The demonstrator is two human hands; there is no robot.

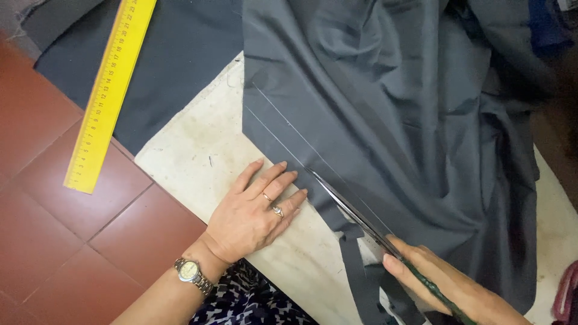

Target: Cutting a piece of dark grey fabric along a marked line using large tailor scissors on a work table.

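Observation:
A large piece of dark grey fabric (391, 102) lies spread over a pale cloth mat (198, 150). Thin chalk lines (283, 129) run diagonally along its left edge. My right hand (445, 283) grips scissors (355, 210) whose blades sit in the fabric along the chalk line. A narrow cut strip (355, 265) hangs loose below the blades. My left hand (256, 207) lies flat, fingers spread, on the mat and touches the fabric's edge beside the blade tips. It wears two rings and a wristwatch (191, 274).
A yellow ruler (108, 90) lies at the upper left across another dark fabric piece (174, 66) and the red tiled floor (72, 241). Patterned dark clothing (253, 301) shows at the bottom. A pink object (569, 295) peeks in at the lower right.

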